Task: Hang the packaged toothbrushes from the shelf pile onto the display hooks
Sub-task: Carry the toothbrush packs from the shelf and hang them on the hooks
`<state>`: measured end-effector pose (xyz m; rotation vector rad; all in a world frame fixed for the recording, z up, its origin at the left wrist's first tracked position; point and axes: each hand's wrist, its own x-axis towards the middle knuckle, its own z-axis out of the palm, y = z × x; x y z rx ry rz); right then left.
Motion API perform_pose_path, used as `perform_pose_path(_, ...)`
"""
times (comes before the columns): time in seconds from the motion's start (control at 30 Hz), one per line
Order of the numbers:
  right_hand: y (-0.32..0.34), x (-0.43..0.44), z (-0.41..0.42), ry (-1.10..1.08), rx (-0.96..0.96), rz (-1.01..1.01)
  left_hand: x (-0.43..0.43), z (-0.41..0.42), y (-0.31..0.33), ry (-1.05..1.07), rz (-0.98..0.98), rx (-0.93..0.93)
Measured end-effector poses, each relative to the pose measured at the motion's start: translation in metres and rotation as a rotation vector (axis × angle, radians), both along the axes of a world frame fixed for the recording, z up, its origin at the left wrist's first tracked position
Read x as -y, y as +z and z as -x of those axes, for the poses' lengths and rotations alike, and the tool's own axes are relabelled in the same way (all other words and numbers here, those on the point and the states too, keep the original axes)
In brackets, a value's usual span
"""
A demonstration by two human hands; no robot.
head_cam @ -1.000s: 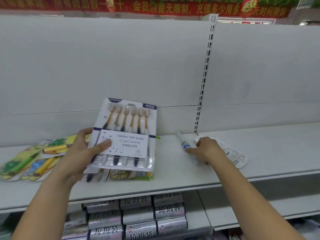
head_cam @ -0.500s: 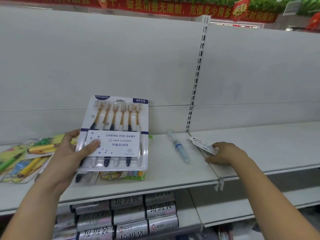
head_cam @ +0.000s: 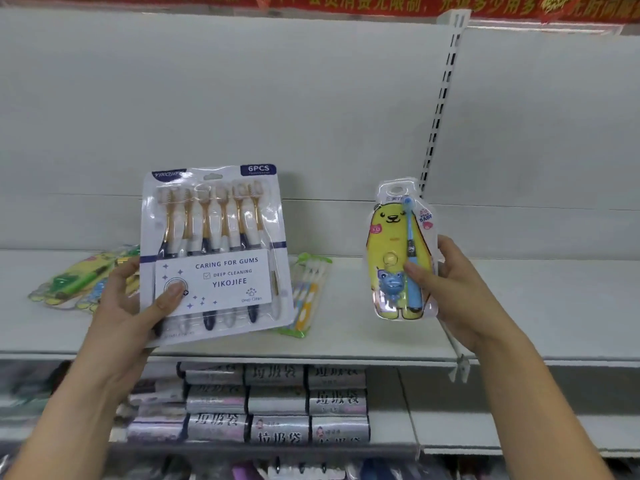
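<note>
Baby toothbrush pack is now lifted in the right hand. Left hand grips the six-pack; both seem ready for hanging.

We're in a shop aisle: a white metal shelf runs across with plain back panels, and a slotted upright stands between the bays. A red banner with yellow Chinese lettering hangs overhead. Below sit labelled rolls, stacked in identical rows. Up front are retail blister packs: a six-brush pack, a bear-shaped child's pack, and more packs on the shelf.
</note>
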<state>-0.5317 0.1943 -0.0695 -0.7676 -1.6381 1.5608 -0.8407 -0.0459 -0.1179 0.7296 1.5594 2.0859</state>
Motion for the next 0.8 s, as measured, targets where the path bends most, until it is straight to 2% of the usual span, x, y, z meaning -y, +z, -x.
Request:
perform_pose_path(0.13,-0.026,0.040,0.056,0.244,-0.180,0.246,0.064,0.000,-0.014,0.110,0.012,0.061)
perform_pose_path(0.27,-0.049,0.090,0.113,0.454,-0.179,0.366,0.147,0.003,-0.023,0.237,0.051,0.088)
perform_pose_path(0.57,-0.079,0.249,0.252,0.842,0.001,0.260,0.354,0.013,-0.056,0.696,0.068,0.044)
perform_pose_path(0.8,-0.112,0.414,0.356,1.084,0.121,0.204,0.528,0.031,-0.114,0.906,0.102,0.064)
